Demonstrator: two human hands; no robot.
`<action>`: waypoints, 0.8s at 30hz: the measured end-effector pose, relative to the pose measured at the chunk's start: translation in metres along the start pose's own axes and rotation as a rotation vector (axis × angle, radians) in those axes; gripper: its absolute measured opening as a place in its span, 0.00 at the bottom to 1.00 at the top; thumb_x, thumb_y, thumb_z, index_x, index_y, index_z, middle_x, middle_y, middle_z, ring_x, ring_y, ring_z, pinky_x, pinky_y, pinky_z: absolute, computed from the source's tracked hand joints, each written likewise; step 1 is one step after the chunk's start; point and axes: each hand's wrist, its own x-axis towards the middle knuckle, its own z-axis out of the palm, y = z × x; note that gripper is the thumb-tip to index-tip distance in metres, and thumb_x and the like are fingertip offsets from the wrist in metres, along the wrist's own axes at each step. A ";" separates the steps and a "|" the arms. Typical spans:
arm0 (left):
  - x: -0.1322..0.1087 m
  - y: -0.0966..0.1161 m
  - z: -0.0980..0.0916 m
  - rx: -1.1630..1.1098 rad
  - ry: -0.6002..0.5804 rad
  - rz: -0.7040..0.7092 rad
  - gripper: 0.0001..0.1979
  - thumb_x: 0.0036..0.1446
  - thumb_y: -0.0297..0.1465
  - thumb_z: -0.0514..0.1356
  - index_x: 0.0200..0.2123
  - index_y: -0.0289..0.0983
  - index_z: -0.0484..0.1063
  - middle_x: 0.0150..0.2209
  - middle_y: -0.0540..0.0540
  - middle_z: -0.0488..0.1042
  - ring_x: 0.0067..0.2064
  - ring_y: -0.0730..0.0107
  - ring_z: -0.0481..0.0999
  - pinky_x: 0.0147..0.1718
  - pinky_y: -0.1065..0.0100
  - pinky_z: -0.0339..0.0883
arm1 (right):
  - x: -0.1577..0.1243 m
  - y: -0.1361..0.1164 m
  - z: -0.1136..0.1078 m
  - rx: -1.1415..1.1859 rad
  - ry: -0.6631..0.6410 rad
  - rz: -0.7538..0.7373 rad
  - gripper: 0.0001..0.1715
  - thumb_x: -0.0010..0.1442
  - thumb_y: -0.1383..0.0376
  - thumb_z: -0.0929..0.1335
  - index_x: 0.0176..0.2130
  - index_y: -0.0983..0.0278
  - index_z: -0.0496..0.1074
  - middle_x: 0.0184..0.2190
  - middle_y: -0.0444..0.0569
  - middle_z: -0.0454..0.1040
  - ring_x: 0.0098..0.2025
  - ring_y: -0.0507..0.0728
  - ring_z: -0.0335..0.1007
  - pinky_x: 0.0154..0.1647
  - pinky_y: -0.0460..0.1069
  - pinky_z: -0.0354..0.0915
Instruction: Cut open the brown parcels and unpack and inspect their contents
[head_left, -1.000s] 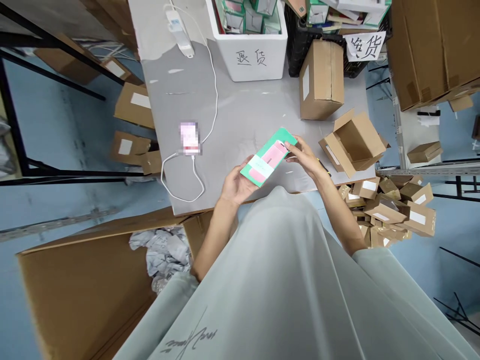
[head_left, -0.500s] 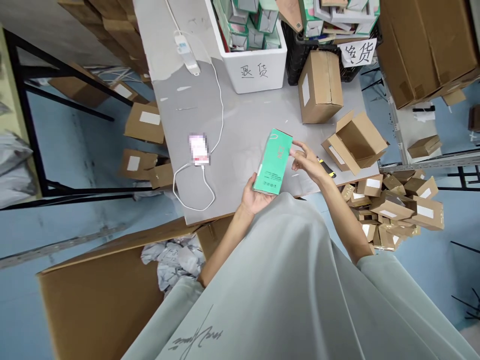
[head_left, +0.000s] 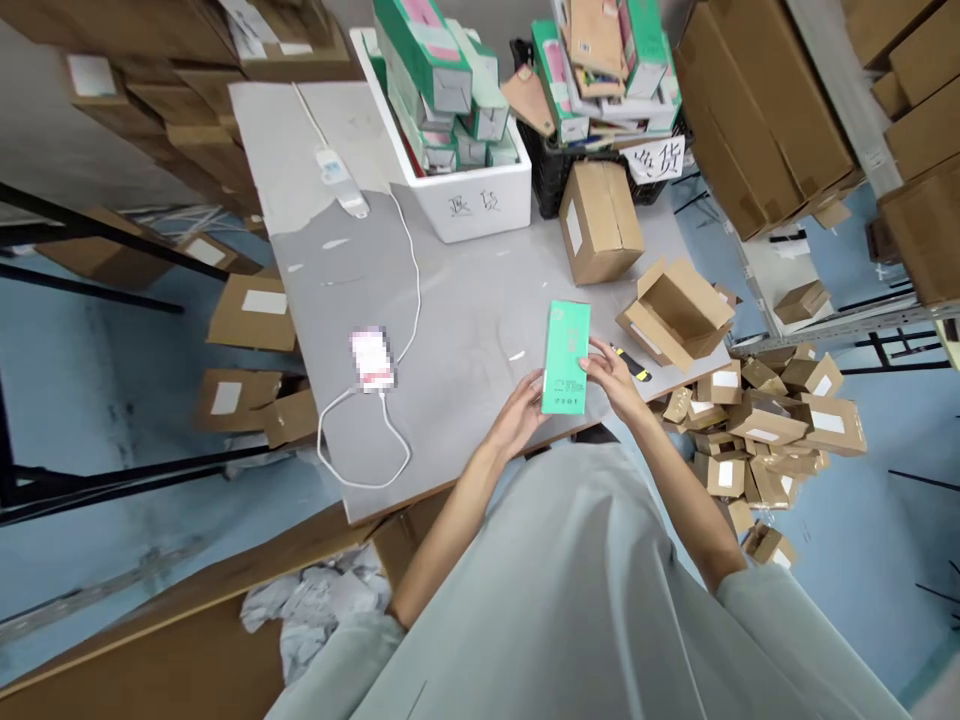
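A slim green box with small dark print is held above the near part of the table. My right hand grips its right side, thumb on the printed face and the other fingers partly hidden behind. Against the lower left edge lies my left hand, its fingertips partly out of sight at the box. A black and yellow box cutter rests on the table just right of my right hand. Beyond it stands an open cardboard box, flaps up.
A white foam bin and a black crate, both loaded with green boxes, stand at the back. Before them is a closed carton. A cabled phone-like device, blurred out, lies left. Small cartons heap on the floor at right.
The green box has turned more upright, and my right thumb has come onto its face. My left hand has shifted from under its bottom corner to its left edge. The view has tilted up.
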 end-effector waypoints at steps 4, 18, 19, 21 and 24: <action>0.013 0.012 0.019 0.232 0.000 0.091 0.40 0.53 0.49 0.82 0.63 0.46 0.74 0.60 0.41 0.83 0.59 0.54 0.84 0.57 0.58 0.77 | 0.019 0.002 -0.025 -0.039 0.111 -0.014 0.51 0.50 0.44 0.86 0.66 0.55 0.76 0.51 0.52 0.85 0.50 0.63 0.83 0.58 0.59 0.79; 0.117 0.083 0.129 0.272 0.236 0.308 0.38 0.48 0.50 0.84 0.54 0.42 0.73 0.52 0.43 0.85 0.52 0.55 0.87 0.59 0.45 0.83 | 0.138 -0.072 -0.092 -0.020 -0.348 0.056 0.53 0.60 0.42 0.82 0.76 0.52 0.72 0.55 0.52 0.84 0.40 0.58 0.86 0.44 0.54 0.83; 0.125 0.089 0.137 0.273 0.250 0.334 0.38 0.49 0.50 0.84 0.55 0.42 0.73 0.53 0.43 0.85 0.53 0.54 0.87 0.60 0.44 0.82 | 0.148 -0.077 -0.093 0.000 -0.359 0.047 0.53 0.61 0.41 0.81 0.77 0.51 0.71 0.54 0.51 0.84 0.39 0.57 0.86 0.43 0.55 0.84; 0.138 0.102 0.149 0.282 0.276 0.388 0.38 0.50 0.49 0.83 0.57 0.43 0.73 0.56 0.41 0.85 0.57 0.53 0.86 0.62 0.43 0.81 | 0.171 -0.088 -0.091 0.050 -0.374 0.014 0.52 0.62 0.40 0.81 0.77 0.51 0.72 0.53 0.50 0.85 0.40 0.58 0.86 0.49 0.58 0.85; 0.156 0.124 0.160 0.314 0.327 0.463 0.37 0.52 0.46 0.83 0.59 0.43 0.72 0.59 0.39 0.84 0.60 0.50 0.85 0.64 0.43 0.80 | 0.206 -0.105 -0.082 0.126 -0.422 -0.019 0.52 0.62 0.40 0.80 0.77 0.52 0.72 0.54 0.51 0.86 0.49 0.63 0.88 0.62 0.64 0.83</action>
